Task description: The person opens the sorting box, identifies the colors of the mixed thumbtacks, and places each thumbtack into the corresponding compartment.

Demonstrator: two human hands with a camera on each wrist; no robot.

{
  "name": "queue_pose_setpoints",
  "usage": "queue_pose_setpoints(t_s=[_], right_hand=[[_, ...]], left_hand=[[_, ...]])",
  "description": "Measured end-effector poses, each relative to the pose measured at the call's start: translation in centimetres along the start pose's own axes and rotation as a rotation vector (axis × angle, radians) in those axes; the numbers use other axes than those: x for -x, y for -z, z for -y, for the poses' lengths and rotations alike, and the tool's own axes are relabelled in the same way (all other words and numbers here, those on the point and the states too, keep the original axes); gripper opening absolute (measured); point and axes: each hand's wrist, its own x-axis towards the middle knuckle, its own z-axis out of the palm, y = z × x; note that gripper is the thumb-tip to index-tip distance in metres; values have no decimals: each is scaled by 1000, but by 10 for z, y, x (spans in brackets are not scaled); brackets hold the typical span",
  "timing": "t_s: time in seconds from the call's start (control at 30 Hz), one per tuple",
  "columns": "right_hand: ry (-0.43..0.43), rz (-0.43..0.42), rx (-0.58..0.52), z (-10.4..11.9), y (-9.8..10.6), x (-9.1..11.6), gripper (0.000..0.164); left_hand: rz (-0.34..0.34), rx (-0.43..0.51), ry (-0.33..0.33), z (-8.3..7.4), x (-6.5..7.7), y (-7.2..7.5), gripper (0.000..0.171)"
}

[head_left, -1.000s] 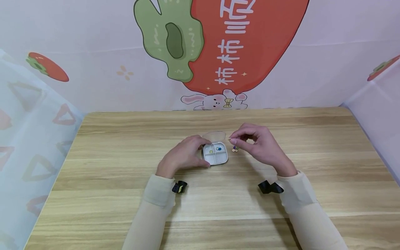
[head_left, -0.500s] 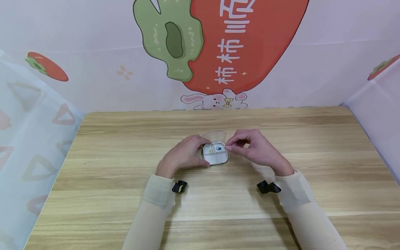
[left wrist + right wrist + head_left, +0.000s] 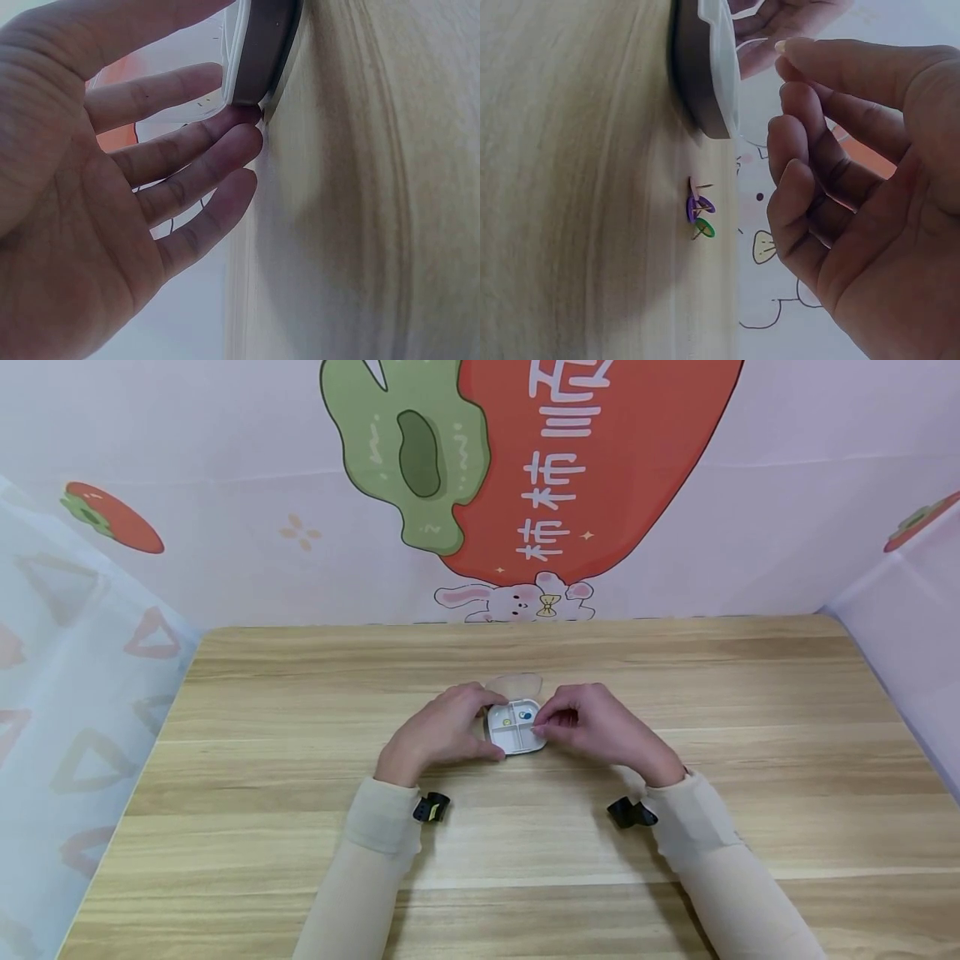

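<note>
A small white box (image 3: 506,743) with four compartments stands on the table, its clear lid (image 3: 514,686) tipped open at the back. My left hand (image 3: 444,732) holds the box by its left side, thumb at the near corner and fingers at the far one. One yellow thumbtack (image 3: 507,722) lies in the far left compartment, and blue thumbtack heads (image 3: 527,716) show in the far right one. My right hand (image 3: 600,731) pinches a thumbtack between thumb and index finger over the box's right side; the fingertips mostly hide it. In the right wrist view, the other fingers curl inward.
Several loose thumbtacks, among them a purple one (image 3: 700,208) and a green one (image 3: 704,228), lie on the table right of the box, hidden behind the right hand in the head view. A printed cloth (image 3: 247,552) hangs behind the wooden table (image 3: 300,710).
My right hand has moved left and toward me, bringing the pinched thumbtack from beside the lid to over the box's right compartments. The left hand and box have stayed in place.
</note>
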Motion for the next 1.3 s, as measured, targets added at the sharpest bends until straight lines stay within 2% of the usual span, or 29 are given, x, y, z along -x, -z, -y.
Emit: queue_pose_setpoints(t_s=[0.3,0.67,0.93,1.3], right_hand=[[-4,5,122,1,-3,-1,4],[-18,15,158,1,-6,-2,3],[-20,18,240,2,-12,-3,4],[-86,8,289,4,-20,-5,6]], left_hand=[[1,2,-1,0,0,-1,67],[-4,7,-18,1,0,-1,67],[-9,9,-15,1,0,-1,67],[-6,6,-18,2,-1,-1,67]])
